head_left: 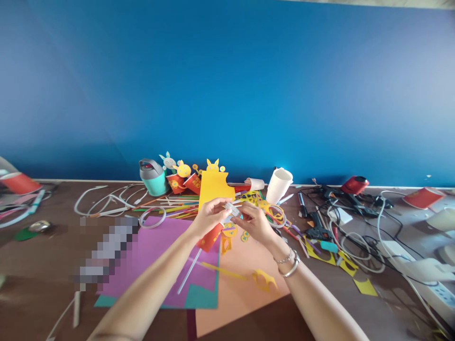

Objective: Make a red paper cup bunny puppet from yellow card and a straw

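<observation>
My left hand [208, 217] and my right hand [255, 222] meet over the middle of the table, fingers pinched on a small, shiny, whitish see-through piece [232, 209]; its kind is too small to make out. Just below my left hand lies a red paper cup [211, 238], partly hidden by the hand. A pale straw [189, 272] extends from near the cup toward me. Beneath my hands are yellow paper cut-outs, among them a round face [230, 230] with a purple strip. Behind them stands a yellow paper sheet [213, 187] with a notched edge.
Purple paper [156, 255] and peach paper [245, 303] cover the table before me. At the back are a teal flask [154, 180], animal-faced cups [177, 182] and a white cup [279, 185]. Cables and a glue gun [319, 230] lie right, beside a power strip [439, 293].
</observation>
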The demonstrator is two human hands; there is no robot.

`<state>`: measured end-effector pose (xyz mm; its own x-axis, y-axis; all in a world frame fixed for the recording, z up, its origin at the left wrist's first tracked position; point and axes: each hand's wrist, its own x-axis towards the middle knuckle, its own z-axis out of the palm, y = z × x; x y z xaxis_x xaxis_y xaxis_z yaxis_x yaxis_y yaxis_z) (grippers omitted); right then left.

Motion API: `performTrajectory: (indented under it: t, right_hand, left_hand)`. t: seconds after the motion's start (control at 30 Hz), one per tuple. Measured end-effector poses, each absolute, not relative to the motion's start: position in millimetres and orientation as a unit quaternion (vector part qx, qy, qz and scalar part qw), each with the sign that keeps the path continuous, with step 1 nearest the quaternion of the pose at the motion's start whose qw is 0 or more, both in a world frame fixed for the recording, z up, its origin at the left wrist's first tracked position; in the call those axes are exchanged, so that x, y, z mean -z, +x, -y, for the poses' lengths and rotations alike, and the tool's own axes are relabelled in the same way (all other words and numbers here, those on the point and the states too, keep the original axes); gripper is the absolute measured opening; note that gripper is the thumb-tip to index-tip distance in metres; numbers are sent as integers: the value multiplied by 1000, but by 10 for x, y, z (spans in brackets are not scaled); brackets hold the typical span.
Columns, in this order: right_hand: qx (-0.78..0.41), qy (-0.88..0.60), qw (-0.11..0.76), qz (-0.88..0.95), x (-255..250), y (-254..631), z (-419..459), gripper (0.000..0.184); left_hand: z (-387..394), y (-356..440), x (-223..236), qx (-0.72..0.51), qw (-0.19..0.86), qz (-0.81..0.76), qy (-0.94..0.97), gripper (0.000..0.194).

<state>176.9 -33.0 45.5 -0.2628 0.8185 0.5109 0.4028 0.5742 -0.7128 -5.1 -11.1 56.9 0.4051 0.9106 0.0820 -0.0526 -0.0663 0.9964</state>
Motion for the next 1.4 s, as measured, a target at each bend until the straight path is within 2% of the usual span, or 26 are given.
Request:
performTrajectory:
  t: [0.23, 0.4, 0.6, 0.9, 1.13, 1.4]
  right_hand:
    - [-231, -393, 430, 780, -436, 1753, 356, 18]
    - [-244, -394, 446, 766, -461, 1764, 353, 17]
    - [-313, -363, 456, 750, -436, 1807, 317, 26]
    - [-366, -346, 461, 731, -405, 1816, 319, 29]
    - [-408, -328, 480, 704, -488, 1864, 335, 29]
    - [-531, -307, 466, 637, -395, 1884, 325, 32]
  left_hand:
    - [144, -19, -611, -401, 542, -381, 632, 42]
    - [119, -13, -585, -416, 622, -361, 556, 40]
    - [109, -24, -598, -397, 730, -318, 456, 35]
    - [84, -55, -559, -390, 748, -296, 448, 34]
    - [25, -106, -542, -391, 753, -304, 433, 18]
    - [88, -108, -604, -372, 779, -291, 412, 17]
